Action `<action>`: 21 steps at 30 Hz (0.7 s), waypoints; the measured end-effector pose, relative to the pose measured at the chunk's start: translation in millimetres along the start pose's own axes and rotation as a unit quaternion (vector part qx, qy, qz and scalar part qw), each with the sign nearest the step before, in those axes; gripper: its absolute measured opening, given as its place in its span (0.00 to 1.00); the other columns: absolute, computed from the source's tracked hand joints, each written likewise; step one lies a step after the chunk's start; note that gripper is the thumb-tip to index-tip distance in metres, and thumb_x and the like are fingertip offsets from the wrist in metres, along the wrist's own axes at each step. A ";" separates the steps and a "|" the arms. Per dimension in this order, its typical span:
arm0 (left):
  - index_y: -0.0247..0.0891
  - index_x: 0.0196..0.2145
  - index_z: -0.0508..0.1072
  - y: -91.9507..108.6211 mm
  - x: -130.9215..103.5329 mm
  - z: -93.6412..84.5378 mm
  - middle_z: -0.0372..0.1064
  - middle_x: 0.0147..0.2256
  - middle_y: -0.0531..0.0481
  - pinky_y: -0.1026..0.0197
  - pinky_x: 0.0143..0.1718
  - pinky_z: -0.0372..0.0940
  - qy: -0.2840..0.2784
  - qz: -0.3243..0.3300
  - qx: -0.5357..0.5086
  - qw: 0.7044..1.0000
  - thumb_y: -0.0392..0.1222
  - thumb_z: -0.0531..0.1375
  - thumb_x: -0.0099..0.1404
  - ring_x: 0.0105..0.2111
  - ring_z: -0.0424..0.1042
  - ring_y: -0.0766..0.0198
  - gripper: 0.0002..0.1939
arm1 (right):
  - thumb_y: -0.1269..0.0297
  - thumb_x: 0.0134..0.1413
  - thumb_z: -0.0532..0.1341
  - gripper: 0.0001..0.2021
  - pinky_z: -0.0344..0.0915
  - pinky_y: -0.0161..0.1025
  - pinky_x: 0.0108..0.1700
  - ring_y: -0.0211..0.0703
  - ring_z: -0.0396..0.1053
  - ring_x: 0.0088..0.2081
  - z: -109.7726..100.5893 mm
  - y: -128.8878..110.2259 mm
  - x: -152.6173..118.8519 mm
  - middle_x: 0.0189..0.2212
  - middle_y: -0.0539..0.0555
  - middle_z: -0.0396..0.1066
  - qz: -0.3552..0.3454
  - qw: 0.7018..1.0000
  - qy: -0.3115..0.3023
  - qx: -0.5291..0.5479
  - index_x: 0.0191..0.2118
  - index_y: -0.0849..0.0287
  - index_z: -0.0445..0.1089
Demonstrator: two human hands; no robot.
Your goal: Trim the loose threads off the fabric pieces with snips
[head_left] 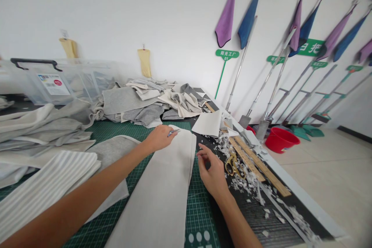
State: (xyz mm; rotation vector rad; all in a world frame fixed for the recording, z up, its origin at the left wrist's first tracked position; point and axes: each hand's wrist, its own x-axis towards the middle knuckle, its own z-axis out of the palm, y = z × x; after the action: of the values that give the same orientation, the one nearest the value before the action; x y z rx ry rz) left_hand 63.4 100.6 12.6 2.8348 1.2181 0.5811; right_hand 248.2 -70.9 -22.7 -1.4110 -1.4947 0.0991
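Note:
A long folded piece of white fabric (168,178) lies over the green cutting mat (202,201), running away from me. My left hand (159,137) is closed at its far end around a small silver-and-blue tool (173,132) that looks like thread snips; most of it is hidden by the fingers. Just right of the fabric's edge, my right hand (212,170) hovers with curved fingers apart and nothing visible between them. Gold-handled scissors (232,166) lie to the right of that hand among fabric scraps.
Heaps of grey and white cloth (130,102) cover the back, with striped fabric (58,178) at the left. Behind stands a clear plastic box (58,81). Wooden rulers (255,162) lie near the table's right edge. On the floor are a red bucket (281,139) and several mops.

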 end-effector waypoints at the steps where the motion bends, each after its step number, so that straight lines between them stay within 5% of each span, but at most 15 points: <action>1: 0.35 0.38 0.77 2.3 1.6 0.9 0.76 0.36 0.40 0.59 0.42 0.62 -0.002 0.002 -0.002 1.000 0.50 0.51 0.70 0.40 0.73 0.54 0.20 | 0.70 0.59 0.54 0.18 0.69 0.38 0.40 0.39 0.70 0.33 0.0 0.3 -0.1 0.37 0.53 0.73 0.000 1.000 0.000 0.000 0.54 0.57 0.65; 6: 0.35 0.29 0.77 12.2 3.2 0.6 0.75 0.30 0.41 0.59 0.37 0.62 -0.016 0.015 -0.013 1.000 0.48 0.53 0.68 0.34 0.74 0.55 0.19 | 0.69 0.59 0.54 0.18 0.69 0.38 0.41 0.39 0.71 0.34 0.2 2.7 0.3 0.37 0.52 0.73 0.000 1.000 0.002 -0.006 0.55 0.57 0.65; 15: 0.35 0.38 0.78 30.9 -9.2 -16.2 0.76 0.36 0.40 0.58 0.40 0.62 -0.033 0.073 -0.042 0.996 0.51 0.52 0.69 0.39 0.74 0.53 0.20 | 0.69 0.59 0.54 0.17 0.70 0.39 0.41 0.40 0.71 0.34 0.7 2.4 0.8 0.37 0.54 0.73 0.000 1.000 -0.001 -0.004 0.54 0.58 0.65; 21: 0.36 0.33 0.76 43.9 -47.3 -33.4 0.75 0.32 0.43 0.59 0.39 0.61 -0.065 0.122 -0.050 0.989 0.47 0.53 0.70 0.37 0.73 0.55 0.16 | 0.69 0.60 0.54 0.17 0.70 0.38 0.41 0.39 0.71 0.34 0.2 2.8 1.2 0.36 0.53 0.73 0.003 1.000 -0.004 -0.001 0.54 0.58 0.65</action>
State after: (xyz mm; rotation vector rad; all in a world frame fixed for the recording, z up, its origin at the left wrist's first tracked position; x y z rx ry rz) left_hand 53.1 32.1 34.3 2.9024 0.8069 0.4393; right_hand 250.2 -69.0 -23.9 -1.4183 -1.4968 0.1072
